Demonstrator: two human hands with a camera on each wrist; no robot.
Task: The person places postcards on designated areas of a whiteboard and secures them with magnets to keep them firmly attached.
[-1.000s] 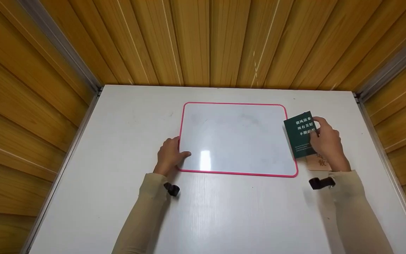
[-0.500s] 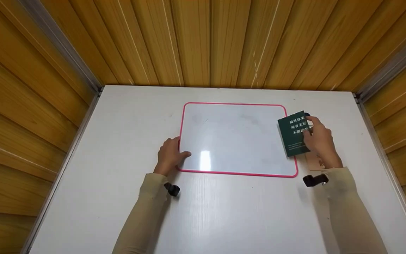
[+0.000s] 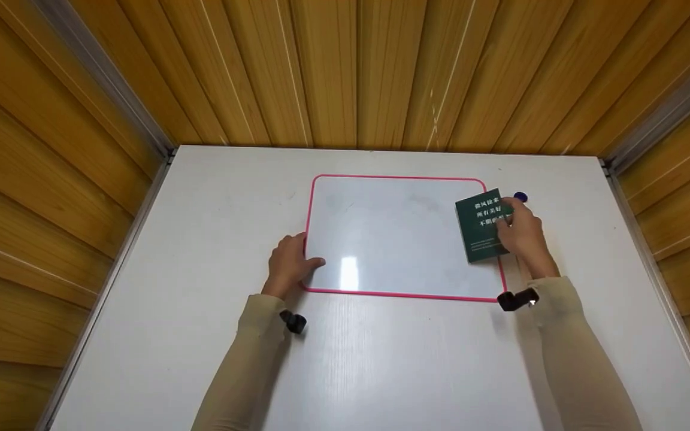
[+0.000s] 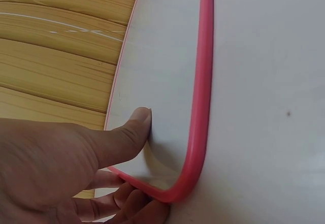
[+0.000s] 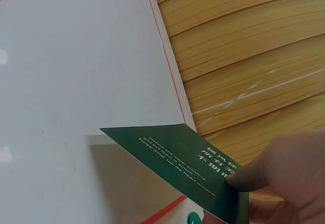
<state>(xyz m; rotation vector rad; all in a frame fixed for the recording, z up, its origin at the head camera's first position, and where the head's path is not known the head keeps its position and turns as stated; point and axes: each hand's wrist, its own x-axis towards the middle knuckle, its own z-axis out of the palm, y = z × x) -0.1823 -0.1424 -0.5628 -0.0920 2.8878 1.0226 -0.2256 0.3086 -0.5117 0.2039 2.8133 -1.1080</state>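
A whiteboard with a pink frame lies on the white table. My left hand grips its left edge near the front corner; in the left wrist view the thumb lies on the board's face and the fingers curl at the pink rim. My right hand pinches a thin dark green booklet by its right side, thumb on top. White characters and small English lines mark its cover. The booklet is held tilted above the board's right edge, casting a shadow on it in the right wrist view.
A small dark blue round thing lies beyond my right hand. At the bottom of the right wrist view a small green round thing shows. Wood-patterned panels rise behind the table and along both sides.
My right hand has carried the green booklet leftward, further over the whiteboard. The blue round thing has come into sight, while the tan lettered item beneath is now covered. My left hand stays put.
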